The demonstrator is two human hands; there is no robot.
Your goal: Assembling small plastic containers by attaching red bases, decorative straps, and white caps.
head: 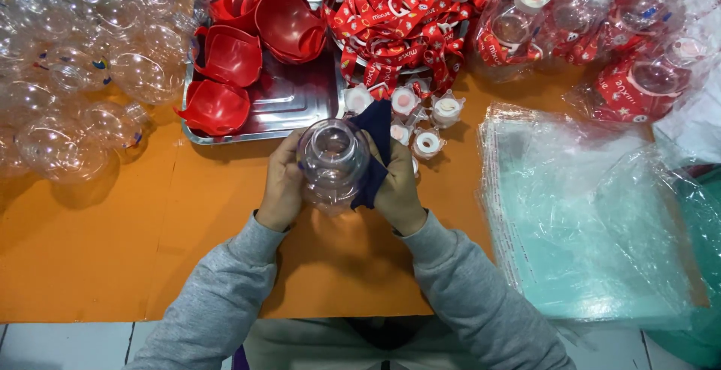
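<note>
Both hands (342,182) around clear bottle (332,161)

Hidden and cut-off parts

The clear plastic bottle (333,161) covers both hands' fingertips and much of the dark blue cloth (375,138); the pile of clear bottles (71,62) runs off the far left edge, the plastic bags (593,220) off the right.

A single head-worn camera looks almost straight down on the orange worktop (113,250) from close above. The person's sleeves enter from the bottom edge, and the hands meet at frame centre. The top edge seems to crop the worktop's far side.
</note>
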